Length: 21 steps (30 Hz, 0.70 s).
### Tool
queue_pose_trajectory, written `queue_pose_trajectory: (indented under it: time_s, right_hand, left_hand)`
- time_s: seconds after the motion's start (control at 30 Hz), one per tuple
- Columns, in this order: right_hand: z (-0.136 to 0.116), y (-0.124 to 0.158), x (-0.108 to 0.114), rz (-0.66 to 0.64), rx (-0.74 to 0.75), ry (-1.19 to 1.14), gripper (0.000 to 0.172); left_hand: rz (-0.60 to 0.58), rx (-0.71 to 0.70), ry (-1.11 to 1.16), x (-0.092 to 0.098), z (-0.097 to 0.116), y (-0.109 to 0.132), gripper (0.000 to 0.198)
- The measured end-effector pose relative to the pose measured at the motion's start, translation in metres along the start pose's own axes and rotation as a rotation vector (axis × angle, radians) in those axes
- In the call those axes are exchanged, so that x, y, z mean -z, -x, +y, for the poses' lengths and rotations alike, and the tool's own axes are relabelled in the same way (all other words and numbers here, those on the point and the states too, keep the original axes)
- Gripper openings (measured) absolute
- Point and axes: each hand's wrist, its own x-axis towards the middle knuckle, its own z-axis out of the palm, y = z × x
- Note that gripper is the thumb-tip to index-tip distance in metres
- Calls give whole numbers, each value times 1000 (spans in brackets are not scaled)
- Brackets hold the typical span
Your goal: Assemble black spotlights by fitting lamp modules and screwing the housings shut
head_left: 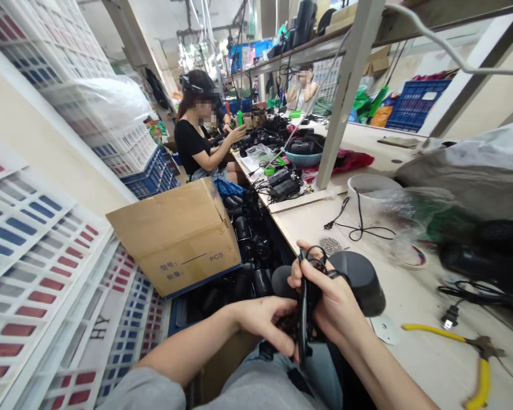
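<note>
My left hand (267,322) and my right hand (331,296) are both closed around a bundle of black cable (304,310) held over my lap, at the edge of the workbench (410,296). The cable loops above my right fingers and hangs down between the hands. Just behind my right hand a round dark grey device (361,282) shows; I cannot tell whether the hand touches it or the cable joins it.
Yellow-handled pliers (474,364) and a black plug (448,316) lie on the bench to the right. A cardboard box (179,236) and a heap of black devices (248,250) sit to the left. Two people work further along the bench. Crates line the left wall.
</note>
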Motion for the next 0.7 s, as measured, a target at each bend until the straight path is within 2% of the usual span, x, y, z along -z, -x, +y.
queue_pose_trajectory:
  time_s: [0.07, 0.17, 0.3, 0.37, 0.5, 0.63, 0.7]
  right_hand:
    - [-3, -8, -9, 15, -24, -57, 58]
    - [-14, -23, -24, 23, -49, -154, 55]
    - [-27, -40, -46, 38, -25, -260, 45]
    - [-32, -48, -55, 78, 12, -287, 37]
    - [-38, -68, -62, 153, 40, -284, 15]
    - [-45, -87, -54, 128, 19, -286, 12]
    - [-49, -93, -49, 105, 14, -282, 17]
  left_hand:
    - [222, 31, -56, -7, 16, 13, 70]
    - [403, 62, -141, -9, 45, 26, 63]
    - [601, -44, -89, 5, 73, 24, 83]
    - [607, -56, -18, 15, 79, 18, 84]
    - [551, -20, 34, 25, 87, 5, 64]
    - [610, -35, 41, 26, 105, 0, 48]
    - [632, -43, 35, 28, 123, -2, 35]
